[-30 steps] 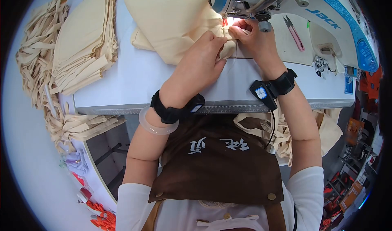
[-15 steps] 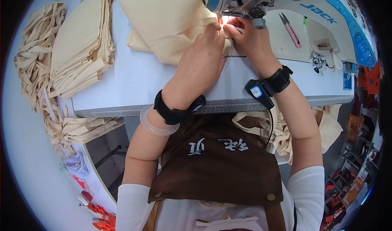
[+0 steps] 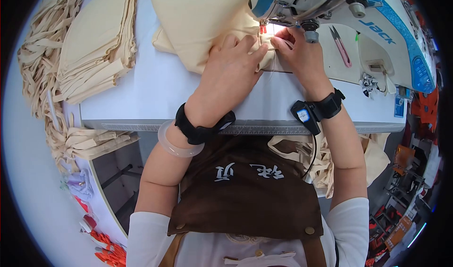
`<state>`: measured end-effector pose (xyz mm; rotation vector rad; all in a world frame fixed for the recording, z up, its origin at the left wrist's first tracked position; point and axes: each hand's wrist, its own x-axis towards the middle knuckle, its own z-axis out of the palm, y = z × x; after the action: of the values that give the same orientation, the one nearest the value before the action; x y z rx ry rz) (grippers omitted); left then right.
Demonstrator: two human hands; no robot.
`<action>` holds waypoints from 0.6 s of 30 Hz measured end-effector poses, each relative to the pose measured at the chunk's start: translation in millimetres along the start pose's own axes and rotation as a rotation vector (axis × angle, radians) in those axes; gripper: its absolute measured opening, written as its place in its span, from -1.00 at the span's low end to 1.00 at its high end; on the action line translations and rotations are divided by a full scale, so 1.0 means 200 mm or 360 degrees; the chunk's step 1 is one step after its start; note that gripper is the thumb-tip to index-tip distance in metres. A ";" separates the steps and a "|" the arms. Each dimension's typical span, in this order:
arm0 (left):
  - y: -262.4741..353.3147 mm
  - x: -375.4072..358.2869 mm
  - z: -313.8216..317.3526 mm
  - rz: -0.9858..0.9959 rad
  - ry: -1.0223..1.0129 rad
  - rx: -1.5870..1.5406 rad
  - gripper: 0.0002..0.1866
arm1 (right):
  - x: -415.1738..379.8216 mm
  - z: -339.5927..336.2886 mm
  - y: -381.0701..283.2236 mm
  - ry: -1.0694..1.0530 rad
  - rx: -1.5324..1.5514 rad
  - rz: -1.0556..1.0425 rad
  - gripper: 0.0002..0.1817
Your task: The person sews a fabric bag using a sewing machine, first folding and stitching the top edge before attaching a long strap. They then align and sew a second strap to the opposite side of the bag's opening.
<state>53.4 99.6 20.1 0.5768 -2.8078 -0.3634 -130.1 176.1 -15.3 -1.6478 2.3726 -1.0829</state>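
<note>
Head view. From where I stand, the cream fabric (image 3: 203, 16) is a soft, smooth, matte woven piece, folded and bunched on the white table (image 3: 165, 94). Its near right corner lies at the needle area of the sewing machine (image 3: 391, 33), under a bright lamp.

Left hand (image 3: 231, 68): palm down, fingers loosely bent and spread on the fabric, pressing it; no closed pinch seen. Right hand (image 3: 302, 52): thumb and index finger nearly together, pinching the fabric's edge just beside the needle area.

Stack of cut panels (image 3: 99, 42): flat layers, uneven edges, left of the fabric. Bundle of straps (image 3: 42, 54): narrow, creased, tangled, at far left. Thread snips (image 3: 344, 54): pink handle, dark pointed blades, lying right of the right hand. Crumpled scrap (image 3: 369, 84): black and white, near the snips.

Containers: open cabinet (image 3: 111, 172) below the table's left end, dark bars inside; other contents too dim to tell.
</note>
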 end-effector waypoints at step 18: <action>0.00 0.02 0.00 -0.0026 -0.0026 0.0068 -0.52 | 0.01 0.04 0.04 0.0092 0.0082 -0.0041 -0.81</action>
<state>49.5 97.2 21.7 0.6086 -2.8342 -0.3131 -134.2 171.9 -25.2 -1.6567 2.3431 -1.2013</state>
